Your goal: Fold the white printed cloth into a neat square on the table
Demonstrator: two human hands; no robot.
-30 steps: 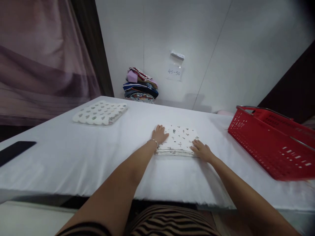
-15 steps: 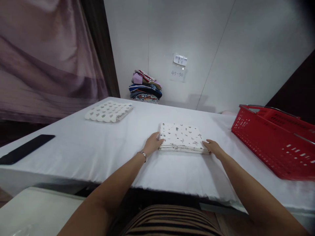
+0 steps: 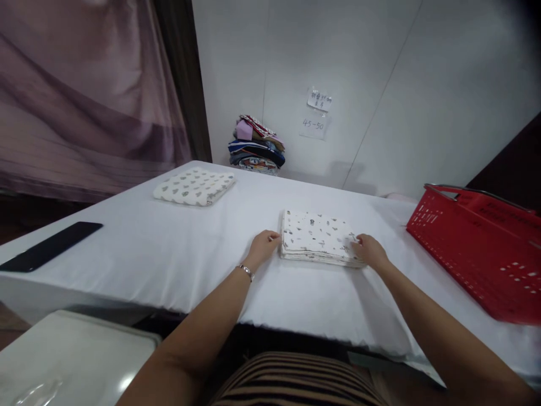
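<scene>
A white folded cloth [image 3: 316, 232] with small grey-brown prints lies flat in several layers on the white-covered table. My left hand [image 3: 264, 247] is at its left edge, thumb and fingers drawn together; whether cloth is between them is hidden. My right hand [image 3: 372, 251] is closed on the right edge near the front corner, fingertips on the printed top. Farther left on the table rests a second folded white cloth [image 3: 192, 187] with grey prints, apart from both hands.
A red plastic basket [image 3: 477, 248] with metal handles stands at the right. At the left front lies a flat black object [image 3: 53, 245]. A pile of folded fabrics [image 3: 257, 148] sits beyond the table's far edge, by the wall with paper signs [image 3: 315, 115]. Below left is a whitish surface [image 3: 71, 355].
The left thumb has come off the cloth's top to its left edge. My right hand reaches slightly further over the right edge. The whole view has shifted a little.
</scene>
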